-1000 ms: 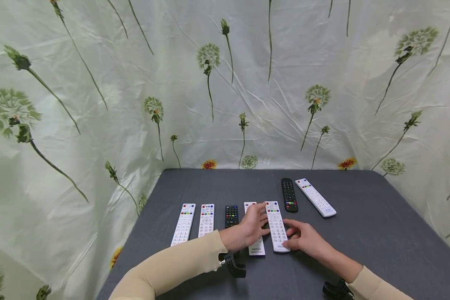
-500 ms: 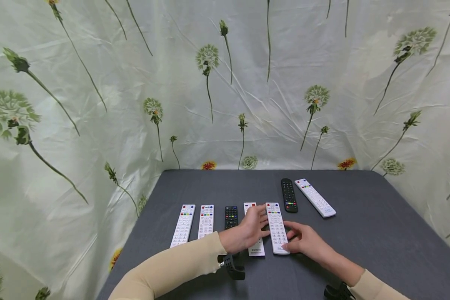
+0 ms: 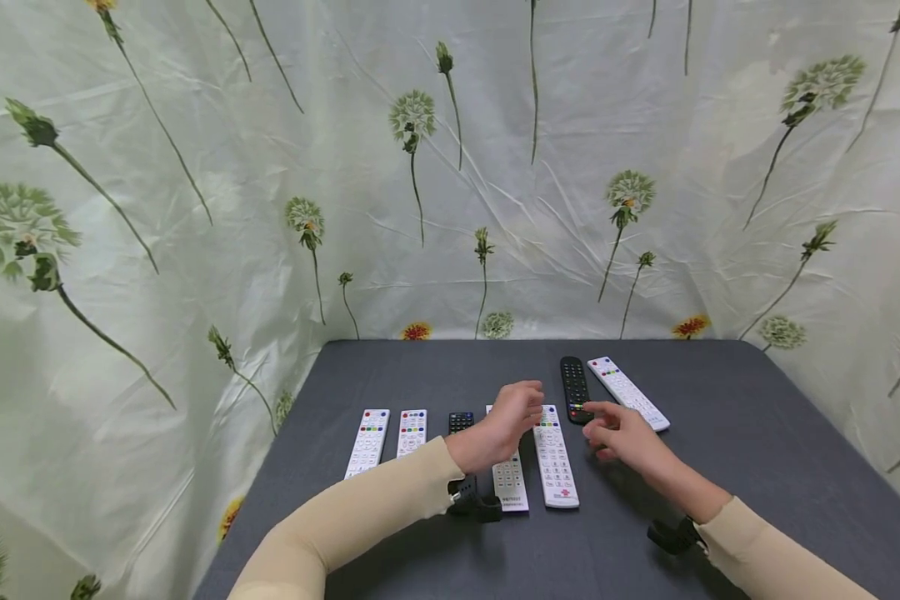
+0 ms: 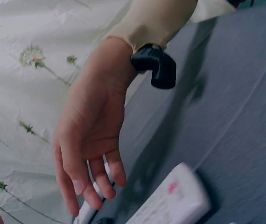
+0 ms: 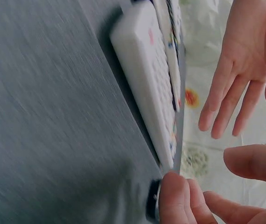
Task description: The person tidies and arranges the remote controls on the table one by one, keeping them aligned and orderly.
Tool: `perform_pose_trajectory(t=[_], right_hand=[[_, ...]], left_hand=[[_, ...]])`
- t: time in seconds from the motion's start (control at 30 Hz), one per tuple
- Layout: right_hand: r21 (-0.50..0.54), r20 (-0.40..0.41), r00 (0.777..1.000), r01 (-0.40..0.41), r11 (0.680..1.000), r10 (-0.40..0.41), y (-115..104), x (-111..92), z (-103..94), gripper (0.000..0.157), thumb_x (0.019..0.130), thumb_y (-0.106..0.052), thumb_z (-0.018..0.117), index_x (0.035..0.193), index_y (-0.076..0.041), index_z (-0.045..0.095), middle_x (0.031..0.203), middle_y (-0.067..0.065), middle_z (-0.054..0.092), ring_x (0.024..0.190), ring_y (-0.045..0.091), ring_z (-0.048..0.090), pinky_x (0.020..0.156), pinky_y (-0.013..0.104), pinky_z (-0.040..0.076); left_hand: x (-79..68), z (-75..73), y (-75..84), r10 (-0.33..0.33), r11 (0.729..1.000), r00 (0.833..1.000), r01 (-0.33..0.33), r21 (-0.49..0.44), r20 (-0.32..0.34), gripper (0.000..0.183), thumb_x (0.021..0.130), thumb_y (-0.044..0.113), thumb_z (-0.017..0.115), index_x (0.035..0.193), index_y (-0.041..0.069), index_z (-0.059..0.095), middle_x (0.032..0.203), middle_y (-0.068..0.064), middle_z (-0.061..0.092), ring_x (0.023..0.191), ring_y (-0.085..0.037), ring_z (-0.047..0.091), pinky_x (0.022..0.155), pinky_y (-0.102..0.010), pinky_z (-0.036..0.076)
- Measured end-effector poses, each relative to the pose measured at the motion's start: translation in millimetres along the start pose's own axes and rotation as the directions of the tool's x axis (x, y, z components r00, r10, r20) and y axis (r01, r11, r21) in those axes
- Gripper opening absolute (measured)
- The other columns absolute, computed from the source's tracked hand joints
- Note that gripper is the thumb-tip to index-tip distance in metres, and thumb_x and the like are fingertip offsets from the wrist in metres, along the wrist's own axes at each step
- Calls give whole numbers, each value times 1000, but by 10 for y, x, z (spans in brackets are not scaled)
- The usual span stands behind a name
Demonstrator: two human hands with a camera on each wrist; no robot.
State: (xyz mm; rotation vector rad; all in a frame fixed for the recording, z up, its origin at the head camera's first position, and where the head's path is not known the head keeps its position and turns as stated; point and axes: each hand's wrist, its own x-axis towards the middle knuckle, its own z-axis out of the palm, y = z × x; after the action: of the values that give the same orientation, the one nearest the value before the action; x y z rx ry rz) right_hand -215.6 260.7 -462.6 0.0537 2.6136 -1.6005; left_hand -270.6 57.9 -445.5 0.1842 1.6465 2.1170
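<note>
My left hand (image 3: pixel 504 427) hovers over the row of remote controls, fingers loosely bent and holding nothing. Beneath it lies a partly covered white remote control (image 3: pixel 510 492). Just right of that, another white remote control (image 3: pixel 557 467) lies flat, with a pink mark at its near end. My right hand (image 3: pixel 628 437) is raised at the near end of a black remote control (image 3: pixel 574 385), its fingers loosely bent with nothing between them; whether a fingertip touches the remote I cannot tell. In the right wrist view, thumb and fingers (image 5: pixel 172 196) stand apart.
Behind the right hand, a slanted white remote control (image 3: pixel 626 392) lies beside the black one. To the left are two white remote controls, one farther out (image 3: pixel 367 442) and one nearer (image 3: pixel 412 432), and a small black remote control (image 3: pixel 461 421). A flowered curtain (image 3: pixel 450 200) hangs behind the grey table (image 3: pixel 720 417).
Both hands have left the white remote control, which stays in the row. My left hand has lifted slightly; my right hand has moved away and rightward to the black remote control.
</note>
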Motion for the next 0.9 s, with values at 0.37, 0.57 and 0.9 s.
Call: perform_pose_trajectory(t=[0.37, 0.57, 0.9], right_hand=[[15, -72, 997, -16, 1000, 17, 94, 305, -160, 53, 96, -7, 58, 143, 14, 43, 121, 30, 60, 102, 33, 65, 80, 42, 60], [69, -71, 996, -46, 997, 51, 139, 443, -154, 58, 96, -4, 57, 146, 16, 35, 129, 36, 54, 102, 31, 66, 83, 42, 59], [124, -58, 996, -63, 990, 71, 216, 569, -115, 62, 93, -1, 60, 146, 19, 33, 129, 34, 56, 91, 16, 67, 79, 35, 60]], left_hand=[[535, 219, 10, -41, 999, 995, 38, -28, -96, 50, 92, 4, 53, 142, -4, 50, 137, -25, 52, 128, -42, 48, 109, -47, 43], [699, 364, -16, -108, 994, 988, 107, -16, -110, 39, 89, 4, 54, 127, -6, 53, 112, -26, 52, 113, -39, 53, 107, -49, 43], [730, 502, -67, -167, 983, 977, 175, 57, -132, 27, 86, 6, 52, 111, 0, 61, 120, -30, 59, 71, -18, 51, 70, -29, 46]])
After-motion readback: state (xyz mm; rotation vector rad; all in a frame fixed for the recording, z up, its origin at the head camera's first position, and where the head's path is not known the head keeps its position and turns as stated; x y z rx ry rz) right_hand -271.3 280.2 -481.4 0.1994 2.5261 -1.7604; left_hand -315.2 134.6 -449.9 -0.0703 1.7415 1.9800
